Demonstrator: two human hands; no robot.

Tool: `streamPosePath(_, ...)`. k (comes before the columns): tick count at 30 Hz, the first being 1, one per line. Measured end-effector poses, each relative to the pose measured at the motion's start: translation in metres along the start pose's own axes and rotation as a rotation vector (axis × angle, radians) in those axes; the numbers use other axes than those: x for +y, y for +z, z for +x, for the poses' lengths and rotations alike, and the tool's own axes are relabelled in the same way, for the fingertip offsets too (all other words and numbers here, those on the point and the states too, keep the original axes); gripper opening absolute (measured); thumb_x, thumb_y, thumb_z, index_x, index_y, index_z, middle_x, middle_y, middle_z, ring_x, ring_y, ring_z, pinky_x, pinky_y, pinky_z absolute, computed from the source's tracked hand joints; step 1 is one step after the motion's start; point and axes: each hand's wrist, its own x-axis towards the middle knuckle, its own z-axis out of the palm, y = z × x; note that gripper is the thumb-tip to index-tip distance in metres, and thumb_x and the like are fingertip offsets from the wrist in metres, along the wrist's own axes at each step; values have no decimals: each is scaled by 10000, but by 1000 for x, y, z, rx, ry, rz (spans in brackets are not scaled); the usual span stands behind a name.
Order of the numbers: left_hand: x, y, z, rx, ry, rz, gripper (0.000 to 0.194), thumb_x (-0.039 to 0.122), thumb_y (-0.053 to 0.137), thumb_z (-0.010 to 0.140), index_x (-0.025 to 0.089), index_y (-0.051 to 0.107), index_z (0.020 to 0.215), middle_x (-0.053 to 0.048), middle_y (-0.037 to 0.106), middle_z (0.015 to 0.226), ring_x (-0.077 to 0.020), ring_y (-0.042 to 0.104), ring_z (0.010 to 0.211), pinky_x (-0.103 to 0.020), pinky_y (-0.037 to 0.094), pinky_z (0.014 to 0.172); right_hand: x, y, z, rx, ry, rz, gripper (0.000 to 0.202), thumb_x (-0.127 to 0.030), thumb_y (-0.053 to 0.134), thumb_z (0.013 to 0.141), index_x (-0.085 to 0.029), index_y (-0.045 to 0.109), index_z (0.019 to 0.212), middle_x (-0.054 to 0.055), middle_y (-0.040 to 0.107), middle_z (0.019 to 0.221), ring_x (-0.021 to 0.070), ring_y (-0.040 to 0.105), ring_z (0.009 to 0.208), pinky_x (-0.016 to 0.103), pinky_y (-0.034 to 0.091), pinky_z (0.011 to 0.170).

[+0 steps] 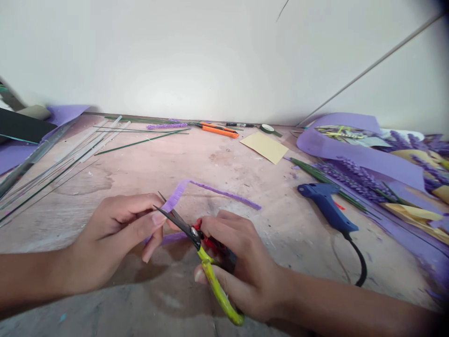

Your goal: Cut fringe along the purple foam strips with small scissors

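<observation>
Pinched between the thumb and fingers of my left hand (122, 229) is a narrow purple paper strip (177, 194). One length of it rises from the fingertips, bends over and trails right along the table; another part shows below the fingers. My right hand (242, 252) grips a pair of scissors (220, 295) with yellow-green and red handles. Their dark blades stand apart, pointing up and left, with the strip at the blades beside my left thumb. The scissors' far handle is partly hidden by my right fingers.
At right lie a blue glue gun (324, 203) with its cord, purple paper (361, 150) and lavender-like stems (358, 178). Toward the wall are a yellow card (264, 147), an orange cutter (219, 130), a pen (240, 125) and green tape (268, 128). Thin sticks (105, 140) lie at left.
</observation>
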Motion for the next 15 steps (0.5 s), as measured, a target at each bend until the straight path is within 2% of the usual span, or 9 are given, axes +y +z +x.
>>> streamPosePath(5,-2,-1,1,-16,47,113,435,309,532,1036,197,626,626,38,624,548,-125,559,563,-233,427,579,1,1,1,-7,-2,-7,409,-491,584,996,-220,404,747,-69,450,628,120,384,568,286,270,603)
streamPosePath(10,-1,-1,4,-31,71,170,429,293,522,1027,201,616,618,43,617,508,-119,534,496,-230,413,514,3,2,-2,-25,-16,-33,358,-426,582,999,-222,396,771,-68,457,650,125,377,583,285,268,617)
streamPosePath(15,-1,-1,5,0,109,220,436,294,531,1021,216,616,600,49,627,490,-116,541,473,-220,428,494,6,1,-4,-19,-65,-24,334,-382,594,992,-223,389,781,-73,449,649,121,348,570,286,261,616)
